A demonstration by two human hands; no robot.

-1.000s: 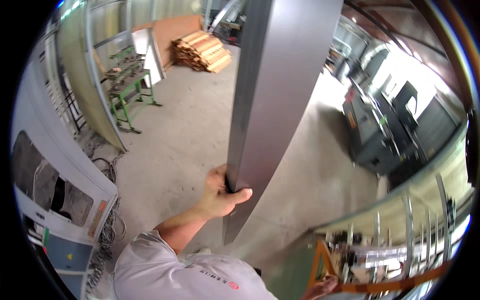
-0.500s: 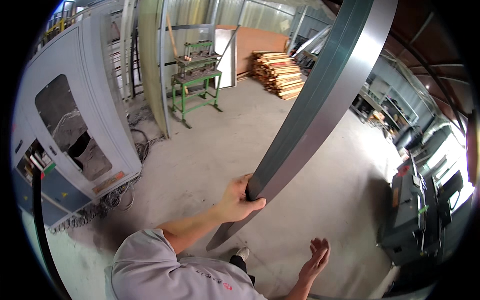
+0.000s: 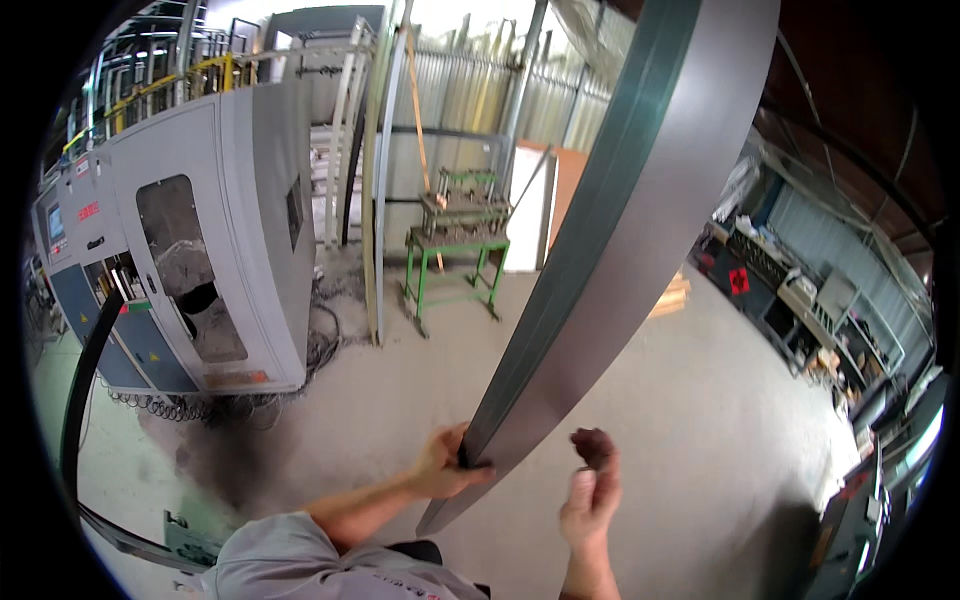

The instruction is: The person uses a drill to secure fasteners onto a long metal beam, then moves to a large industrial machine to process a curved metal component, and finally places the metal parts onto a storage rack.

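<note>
One handheld profile (image 3: 617,280), red-lettered cabinet (image 3: 229,240) beyond

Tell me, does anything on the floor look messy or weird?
Yes, the loose cables around the foot of the big gray machine look messy, lying in loops on the floor. A dark patch in front looks odd too, but I can't tell if it's dirt or shadow.

Left hand (image 3: 438,468) gripping long grey beam (image 3: 630,240), right hand (image 3: 592,498) apart
</note>
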